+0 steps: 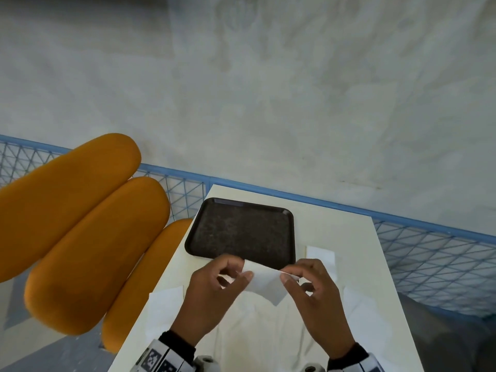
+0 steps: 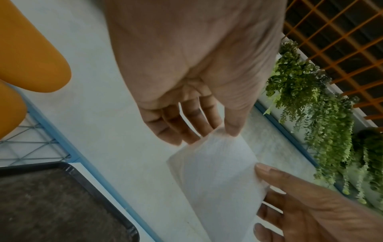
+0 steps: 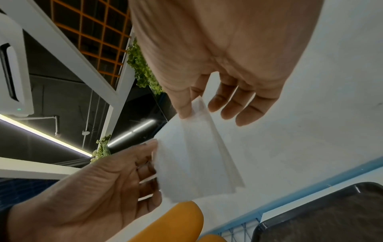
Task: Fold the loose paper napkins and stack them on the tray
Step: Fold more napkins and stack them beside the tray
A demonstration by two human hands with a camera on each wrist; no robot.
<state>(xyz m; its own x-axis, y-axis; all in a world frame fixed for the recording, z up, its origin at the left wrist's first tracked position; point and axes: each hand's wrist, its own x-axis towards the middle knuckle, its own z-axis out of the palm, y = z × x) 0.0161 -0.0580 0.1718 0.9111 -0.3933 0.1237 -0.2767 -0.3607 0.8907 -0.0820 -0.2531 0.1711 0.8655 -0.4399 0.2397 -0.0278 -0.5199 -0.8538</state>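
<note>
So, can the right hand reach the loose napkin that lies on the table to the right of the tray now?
Probably yes for reach: the loose napkin lies just beyond the right hand, nothing between them. But that hand is busy pinching the held napkin with the left hand.

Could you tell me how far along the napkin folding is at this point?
Nothing is stacked yet: the black rectangular plastic tray holds no napkins. In hand, the left hand and right hand pinch one white paper napkin by its ends above the white table, partly folded. Still left: loose white napkins lying flat on the table, at both sides of the hands.
</note>
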